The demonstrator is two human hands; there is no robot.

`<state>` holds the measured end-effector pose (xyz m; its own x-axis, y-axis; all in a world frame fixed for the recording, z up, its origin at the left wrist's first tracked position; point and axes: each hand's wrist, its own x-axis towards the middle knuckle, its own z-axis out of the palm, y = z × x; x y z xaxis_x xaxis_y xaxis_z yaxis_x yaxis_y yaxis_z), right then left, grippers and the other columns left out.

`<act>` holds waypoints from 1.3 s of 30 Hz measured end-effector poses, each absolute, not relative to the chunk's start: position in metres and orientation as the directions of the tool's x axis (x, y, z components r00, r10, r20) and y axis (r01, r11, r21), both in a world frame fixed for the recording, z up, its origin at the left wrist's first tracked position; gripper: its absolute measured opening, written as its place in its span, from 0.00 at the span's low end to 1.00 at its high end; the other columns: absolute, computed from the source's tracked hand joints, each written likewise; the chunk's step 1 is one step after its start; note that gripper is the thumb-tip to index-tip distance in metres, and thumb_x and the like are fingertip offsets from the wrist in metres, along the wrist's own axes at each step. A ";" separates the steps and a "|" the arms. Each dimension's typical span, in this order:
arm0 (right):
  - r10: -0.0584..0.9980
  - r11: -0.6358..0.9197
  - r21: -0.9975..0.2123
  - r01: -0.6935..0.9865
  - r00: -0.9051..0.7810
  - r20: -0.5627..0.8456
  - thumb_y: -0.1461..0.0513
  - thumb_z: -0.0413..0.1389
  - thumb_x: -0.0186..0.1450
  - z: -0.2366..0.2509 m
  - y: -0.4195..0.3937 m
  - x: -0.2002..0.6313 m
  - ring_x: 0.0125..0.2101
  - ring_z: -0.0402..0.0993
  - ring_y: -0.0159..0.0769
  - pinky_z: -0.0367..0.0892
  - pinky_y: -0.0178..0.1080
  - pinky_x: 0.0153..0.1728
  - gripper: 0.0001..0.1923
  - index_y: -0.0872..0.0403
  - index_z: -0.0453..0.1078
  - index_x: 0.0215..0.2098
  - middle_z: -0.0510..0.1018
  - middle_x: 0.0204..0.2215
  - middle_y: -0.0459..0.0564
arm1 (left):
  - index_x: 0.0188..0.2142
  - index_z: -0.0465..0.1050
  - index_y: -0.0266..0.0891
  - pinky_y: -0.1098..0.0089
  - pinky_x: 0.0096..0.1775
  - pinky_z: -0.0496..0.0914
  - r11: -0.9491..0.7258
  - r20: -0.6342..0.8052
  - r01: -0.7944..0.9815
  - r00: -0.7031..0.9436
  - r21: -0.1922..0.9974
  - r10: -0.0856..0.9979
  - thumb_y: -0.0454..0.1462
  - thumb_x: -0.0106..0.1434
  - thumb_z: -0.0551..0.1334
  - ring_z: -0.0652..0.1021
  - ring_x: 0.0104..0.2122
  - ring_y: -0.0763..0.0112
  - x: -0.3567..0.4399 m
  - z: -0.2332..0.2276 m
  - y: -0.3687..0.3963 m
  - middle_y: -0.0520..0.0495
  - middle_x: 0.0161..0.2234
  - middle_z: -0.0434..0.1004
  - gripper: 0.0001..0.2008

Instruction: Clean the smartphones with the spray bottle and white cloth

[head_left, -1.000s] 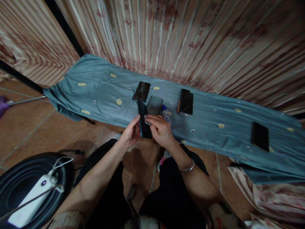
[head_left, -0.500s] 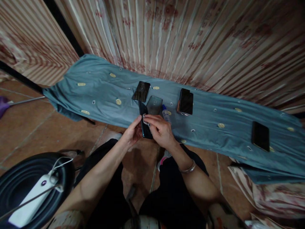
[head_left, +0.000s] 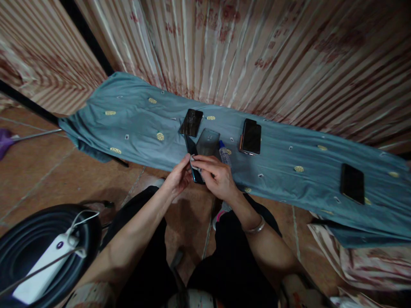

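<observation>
Both hands are working on a dark phone [head_left: 193, 164] at the near edge of a blue-grey cloth [head_left: 135, 124].

I am watching my left hand [head_left: 177, 179] steadying the phone by its left edge, fingers curled round it, so the face is staying upright toward me, while my right hand [head_left: 215, 179] is pinching a small pale pad [head_left: 193, 158], possibly a wipe, the view being too dim to be sure, and pressing it on the glass. A small bottle [head_left: 224, 155] is lying just beside the right hand, within easy reach. A grey phone [head_left: 208, 142] and three more phones [head_left: 191, 122] [head_left: 251, 137] [head_left: 352, 183] are lying spread apart on the cloth. Against a second ago, the pad is sitting slightly higher on the phone and the hands have barely shifted.
</observation>
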<state>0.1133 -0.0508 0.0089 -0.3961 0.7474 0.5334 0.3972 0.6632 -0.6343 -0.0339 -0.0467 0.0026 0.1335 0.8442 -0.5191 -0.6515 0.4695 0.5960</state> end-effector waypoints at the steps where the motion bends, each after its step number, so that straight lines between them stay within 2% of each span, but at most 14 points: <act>1: 0.744 0.667 -0.635 0.390 -0.396 0.538 0.69 0.47 0.66 0.009 -0.051 0.113 0.52 0.77 0.35 0.73 0.43 0.55 0.20 0.49 0.78 0.47 0.81 0.50 0.49 | 0.28 0.74 0.36 0.74 0.27 0.71 0.467 -0.515 -0.647 0.131 0.603 0.847 0.42 0.63 0.65 0.77 0.22 0.74 -0.034 0.003 -0.047 0.52 0.23 0.78 0.12; 8: 0.770 0.633 -0.677 0.374 -0.394 0.502 0.69 0.47 0.66 0.008 -0.050 0.113 0.52 0.77 0.35 0.73 0.43 0.55 0.21 0.48 0.78 0.47 0.81 0.51 0.48 | 0.28 0.74 0.37 0.74 0.28 0.71 0.460 -0.495 -0.627 0.133 0.629 0.858 0.45 0.62 0.66 0.76 0.21 0.74 -0.037 0.003 -0.047 0.53 0.22 0.77 0.13; 14: 0.777 0.625 -0.684 0.376 -0.378 0.503 0.69 0.47 0.66 0.004 -0.047 0.115 0.50 0.78 0.35 0.73 0.42 0.54 0.20 0.50 0.78 0.46 0.82 0.48 0.50 | 0.32 0.76 0.36 0.68 0.38 0.76 0.430 -0.450 -0.666 0.155 0.610 0.879 0.43 0.65 0.61 0.82 0.33 0.66 -0.039 0.005 -0.045 0.46 0.27 0.82 0.13; 22: 0.800 0.598 -0.678 0.428 -0.373 0.470 0.69 0.48 0.65 -0.009 -0.043 0.115 0.50 0.78 0.37 0.73 0.44 0.55 0.20 0.49 0.78 0.46 0.82 0.48 0.49 | 0.39 0.78 0.36 0.67 0.41 0.77 0.406 -0.418 -0.669 0.155 0.622 0.895 0.44 0.64 0.62 0.84 0.37 0.64 -0.045 0.006 -0.044 0.45 0.33 0.84 0.13; 29: 0.830 0.557 -0.676 0.482 -0.350 0.434 0.70 0.49 0.64 -0.012 -0.041 0.115 0.49 0.79 0.37 0.74 0.43 0.53 0.20 0.49 0.78 0.45 0.83 0.47 0.48 | 0.37 0.78 0.36 0.68 0.41 0.77 0.403 -0.431 -0.677 0.138 0.616 0.892 0.43 0.64 0.62 0.84 0.37 0.63 -0.047 0.007 -0.044 0.44 0.32 0.84 0.12; 39: 0.819 0.573 -0.647 0.503 -0.364 0.443 0.71 0.49 0.63 -0.012 -0.041 0.114 0.47 0.80 0.38 0.74 0.43 0.51 0.18 0.51 0.79 0.42 0.84 0.46 0.50 | 0.31 0.77 0.36 0.67 0.41 0.77 0.412 -0.471 -0.686 0.113 0.599 0.875 0.40 0.64 0.62 0.84 0.37 0.62 -0.045 0.015 -0.043 0.45 0.28 0.83 0.10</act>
<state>0.1144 -0.0413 -0.0117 -0.3639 0.8191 0.4434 0.5026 0.5735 -0.6469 -0.0449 -0.0431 0.0153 0.1133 0.8746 -0.4714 -0.6864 0.4120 0.5993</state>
